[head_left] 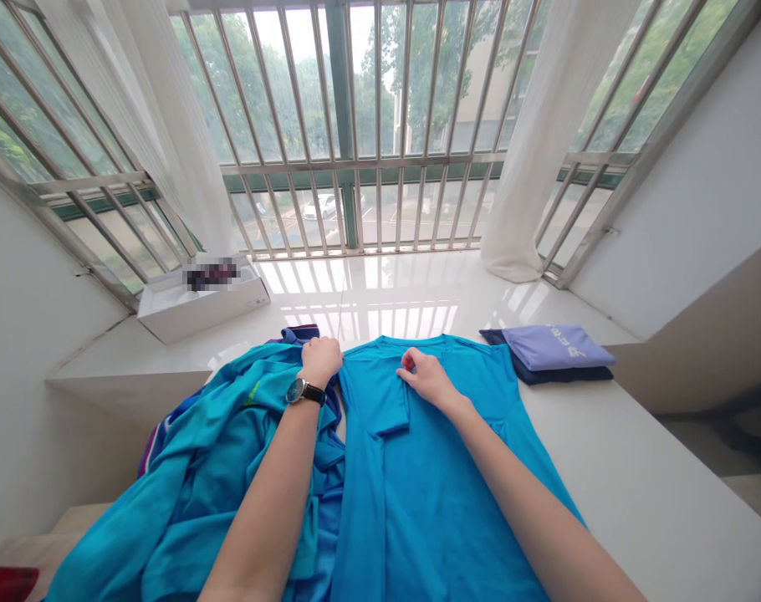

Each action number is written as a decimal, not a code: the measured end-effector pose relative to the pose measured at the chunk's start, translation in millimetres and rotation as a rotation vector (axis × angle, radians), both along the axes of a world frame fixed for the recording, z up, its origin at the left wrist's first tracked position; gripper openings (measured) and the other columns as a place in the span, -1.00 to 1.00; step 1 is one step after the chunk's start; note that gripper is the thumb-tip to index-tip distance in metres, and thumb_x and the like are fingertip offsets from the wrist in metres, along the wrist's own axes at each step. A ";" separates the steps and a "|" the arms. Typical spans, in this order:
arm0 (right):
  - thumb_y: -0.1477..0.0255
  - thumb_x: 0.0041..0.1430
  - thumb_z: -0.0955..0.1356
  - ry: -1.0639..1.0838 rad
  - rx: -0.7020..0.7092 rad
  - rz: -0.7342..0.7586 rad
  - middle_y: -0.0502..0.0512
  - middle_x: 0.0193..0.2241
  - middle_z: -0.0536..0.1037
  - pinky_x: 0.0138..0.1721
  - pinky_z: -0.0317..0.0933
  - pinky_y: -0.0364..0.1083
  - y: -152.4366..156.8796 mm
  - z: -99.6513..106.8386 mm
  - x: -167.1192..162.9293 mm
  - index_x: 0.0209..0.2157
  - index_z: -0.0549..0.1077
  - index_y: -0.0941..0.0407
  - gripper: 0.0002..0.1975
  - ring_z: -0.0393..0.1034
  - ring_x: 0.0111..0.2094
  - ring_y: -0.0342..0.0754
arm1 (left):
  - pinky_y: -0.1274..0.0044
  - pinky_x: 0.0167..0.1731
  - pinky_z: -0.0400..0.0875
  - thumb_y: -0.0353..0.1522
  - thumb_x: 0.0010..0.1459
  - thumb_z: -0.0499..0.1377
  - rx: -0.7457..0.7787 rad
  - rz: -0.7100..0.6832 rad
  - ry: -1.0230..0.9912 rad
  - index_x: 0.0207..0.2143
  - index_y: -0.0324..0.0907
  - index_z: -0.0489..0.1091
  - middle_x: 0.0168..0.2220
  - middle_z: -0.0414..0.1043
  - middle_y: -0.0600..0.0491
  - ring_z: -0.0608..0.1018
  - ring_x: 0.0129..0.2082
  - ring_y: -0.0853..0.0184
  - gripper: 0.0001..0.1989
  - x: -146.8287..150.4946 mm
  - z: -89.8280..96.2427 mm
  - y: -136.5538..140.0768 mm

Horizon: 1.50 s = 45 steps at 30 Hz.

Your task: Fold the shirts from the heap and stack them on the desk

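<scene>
A bright blue T-shirt [456, 468] lies spread on the white surface with its collar toward the window. Its left side is folded inward, and the sleeve [384, 401] rests flat over the chest. My left hand [321, 361], with a watch [298, 390] on the wrist, is closed at the shirt's left shoulder edge; its fingertips are mostly hidden. Just above the folded sleeve, my right hand [426, 378] has its fingers loosely curled, thumb and forefinger slightly apart, with no cloth visible between them.
A heap of teal and blue clothes [230, 468] lies at the left, against the shirt. Folded lavender [549, 347] and dark navy garments [569, 376] are stacked at the right. A white box [201, 305] stands on the sill [386, 293] before the barred window, between white curtains [531, 167].
</scene>
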State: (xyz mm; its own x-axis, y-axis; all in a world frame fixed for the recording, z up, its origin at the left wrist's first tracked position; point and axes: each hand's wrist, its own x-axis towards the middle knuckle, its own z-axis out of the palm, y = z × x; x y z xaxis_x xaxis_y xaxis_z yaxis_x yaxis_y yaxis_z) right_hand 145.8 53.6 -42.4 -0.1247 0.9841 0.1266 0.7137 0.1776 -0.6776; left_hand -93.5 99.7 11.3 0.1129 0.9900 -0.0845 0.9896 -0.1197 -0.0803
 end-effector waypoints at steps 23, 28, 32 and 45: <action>0.31 0.25 0.32 -0.106 0.003 -0.191 0.08 -0.40 0.60 -0.35 0.15 -0.13 -2.4 2.8 -10.9 -0.08 0.47 0.13 -0.73 0.48 -0.29 0.00 | 0.43 -0.14 0.39 -0.37 0.19 0.14 0.005 -0.283 -0.104 -0.17 -0.15 0.51 -0.15 0.55 -0.06 0.53 -0.10 0.12 -0.80 15.5 4.3 -6.1; 0.35 0.24 0.32 -0.128 0.004 -0.210 0.08 -0.39 0.61 -0.36 0.14 -0.14 -4.7 3.4 -15.1 -0.19 0.52 0.08 -0.82 0.48 -0.30 -0.01 | 0.39 -0.11 0.38 -0.36 0.19 0.14 -0.005 -0.273 -0.087 -0.13 -0.14 0.51 -0.13 0.55 -0.07 0.52 -0.07 0.09 -0.78 13.2 1.9 -4.3; 0.39 0.24 0.30 -0.095 0.028 -0.224 0.05 -0.38 0.61 -0.37 0.13 -0.15 -4.7 4.0 -14.9 -0.24 0.50 0.08 -0.85 0.47 -0.32 -0.04 | 0.42 -0.13 0.38 -0.36 0.18 0.15 -0.034 -0.261 -0.086 -0.14 -0.11 0.52 -0.17 0.56 -0.04 0.53 -0.10 0.12 -0.78 9.7 4.5 -3.3; 0.41 0.17 0.29 -0.011 0.100 -0.182 0.01 -0.52 0.54 -0.37 0.17 -0.15 3.9 -6.4 -4.0 -0.34 0.46 0.10 -0.89 0.44 -0.44 -0.07 | 0.39 -0.09 0.35 -0.34 0.20 0.16 -0.034 -0.180 -0.073 -0.16 -0.13 0.50 -0.16 0.55 -0.07 0.51 -0.08 0.11 -0.82 9.5 10.5 -8.6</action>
